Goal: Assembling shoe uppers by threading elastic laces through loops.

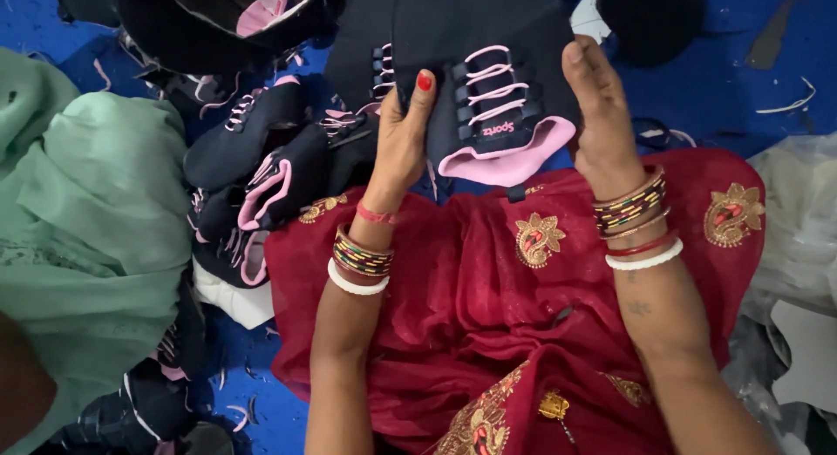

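A black fabric shoe upper with pink laces and pink lining (488, 106) sits at twelve o'clock, above the red embroidered cloth (488, 298). The left hand (403, 137) pinches its nine o'clock edge; the right hand (602, 115) grips its three o'clock edge. More uppers (261, 167) are heaped at ten o'clock.

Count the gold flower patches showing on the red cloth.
4 clear ones on the red cloth: one by the left hand at, one in the middle, one far right, one at the bottom. Folds may hide more.
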